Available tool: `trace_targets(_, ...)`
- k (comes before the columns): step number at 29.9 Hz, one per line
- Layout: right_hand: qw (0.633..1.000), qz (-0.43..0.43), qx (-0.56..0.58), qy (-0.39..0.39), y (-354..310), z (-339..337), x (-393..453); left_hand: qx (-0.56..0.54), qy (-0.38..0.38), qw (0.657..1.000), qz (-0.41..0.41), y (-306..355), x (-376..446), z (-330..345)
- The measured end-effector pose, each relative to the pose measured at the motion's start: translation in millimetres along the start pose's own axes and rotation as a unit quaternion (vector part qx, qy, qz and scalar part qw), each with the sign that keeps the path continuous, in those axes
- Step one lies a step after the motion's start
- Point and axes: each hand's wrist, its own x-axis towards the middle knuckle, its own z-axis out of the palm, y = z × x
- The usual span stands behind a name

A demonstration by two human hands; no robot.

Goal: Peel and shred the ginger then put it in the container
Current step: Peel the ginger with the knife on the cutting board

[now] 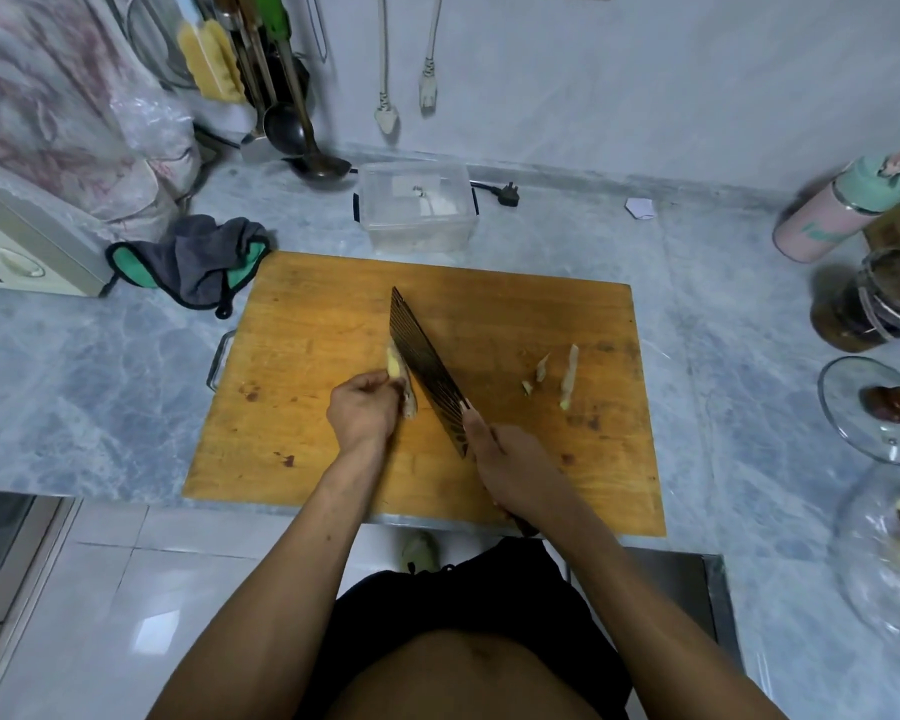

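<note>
On the wooden cutting board (333,366) at the worktop's (100,387) near edge, the left hand (363,415) pinches the ginger (399,379) near the board's middle, while the right hand (505,467) grips the handle of a cleaver (424,366) whose blade lies against the ginger's right side. Peel strips (567,376) lie toward the board's right edge, and the clear container (417,207) stands just beyond its far edge.

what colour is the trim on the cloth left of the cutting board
Green trim on a grey cloth, beside the cutting board; seen in the head view.
</note>
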Motion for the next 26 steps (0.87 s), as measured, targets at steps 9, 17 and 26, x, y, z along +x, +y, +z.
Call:
trace_targets(9,1.000,0.008,-0.012,0.003,-10.5,5.8,-2.9,-0.023,0.000,0.999,-0.050,-5.2,9.5,7.2)
trace_targets(17,1.000,0.004,-0.029,-0.003,-19.2,6.6,-1.1,0.009,-0.012,0.999,-0.041,-3.0,6.1,12.2)
trace_targets(26,0.999,0.005,-0.037,-0.002,-15.2,12.0,5.5,0.025,-0.007,0.999,-0.035,-4.6,7.6,16.4)
